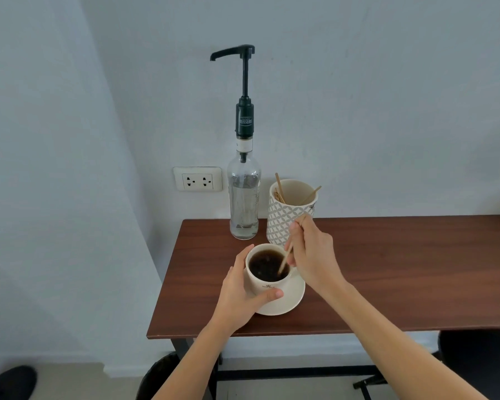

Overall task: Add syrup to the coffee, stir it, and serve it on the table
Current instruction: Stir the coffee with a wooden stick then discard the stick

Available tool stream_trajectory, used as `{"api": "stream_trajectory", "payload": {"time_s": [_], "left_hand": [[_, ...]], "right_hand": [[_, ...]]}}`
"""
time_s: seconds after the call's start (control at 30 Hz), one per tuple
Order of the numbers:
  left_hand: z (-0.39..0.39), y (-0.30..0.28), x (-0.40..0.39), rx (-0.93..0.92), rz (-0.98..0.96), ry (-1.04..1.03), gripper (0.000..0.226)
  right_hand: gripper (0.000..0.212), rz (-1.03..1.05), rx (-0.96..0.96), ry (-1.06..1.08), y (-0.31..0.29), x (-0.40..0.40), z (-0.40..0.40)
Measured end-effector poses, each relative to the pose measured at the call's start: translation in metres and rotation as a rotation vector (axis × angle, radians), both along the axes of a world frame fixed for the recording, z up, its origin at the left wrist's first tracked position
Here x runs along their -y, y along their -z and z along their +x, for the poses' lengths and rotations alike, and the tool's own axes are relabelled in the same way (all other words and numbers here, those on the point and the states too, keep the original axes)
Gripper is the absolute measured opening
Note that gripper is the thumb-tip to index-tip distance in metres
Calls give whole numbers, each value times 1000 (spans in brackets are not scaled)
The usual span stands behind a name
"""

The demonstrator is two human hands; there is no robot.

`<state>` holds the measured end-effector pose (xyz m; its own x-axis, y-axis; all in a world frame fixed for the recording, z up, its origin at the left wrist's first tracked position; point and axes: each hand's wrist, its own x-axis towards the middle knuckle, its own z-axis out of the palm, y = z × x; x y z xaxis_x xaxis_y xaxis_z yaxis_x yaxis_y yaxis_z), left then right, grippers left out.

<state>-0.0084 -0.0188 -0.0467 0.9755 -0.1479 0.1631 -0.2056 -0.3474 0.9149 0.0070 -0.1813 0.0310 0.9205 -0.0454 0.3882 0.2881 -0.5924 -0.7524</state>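
A cream cup [267, 285] full of dark coffee stands on a cream saucer [293, 298] near the left end of the brown table [401, 269]. My left hand [240, 295] wraps around the cup's left side, thumb across its front. My right hand [312, 258] pinches a thin wooden stir stick [286, 256], whose lower end dips into the coffee. Behind the cup stands a clear syrup bottle [244, 197] with a tall black pump, its spout pointing left.
A patterned holder [283, 217] with several wooden sticks stands right of the bottle, just behind my right hand. A wall socket [197, 179] sits left of the bottle. The table's left edge is close to the cup. Dark shapes lie on the floor below.
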Motion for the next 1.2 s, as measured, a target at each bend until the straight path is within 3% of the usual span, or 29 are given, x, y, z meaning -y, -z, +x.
{"api": "stream_trajectory", "payload": {"time_s": [0.1, 0.23, 0.37, 0.7, 0.87, 1.07, 1.2], "left_hand": [[0, 1, 0, 7, 2, 8, 90], [0, 1, 1, 3, 0, 3, 91], [1, 2, 0, 10, -5, 11, 90], [1, 4, 0, 22, 9, 5, 90], [3, 6, -1, 16, 5, 7, 89], [4, 7, 0, 0, -1, 3, 89], [4, 8, 0, 7, 13, 0, 89]], "right_hand": [[22, 121, -15, -5, 0, -10, 5], [19, -39, 67, 11, -1, 2, 10], [22, 77, -28, -14, 2, -5, 6], [17, -35, 81, -36, 3, 2, 12], [19, 32, 9, -74, 3, -4, 12], [18, -5, 44, -87, 3, -1, 10], [16, 17, 184, -91, -10, 2, 3]]}}
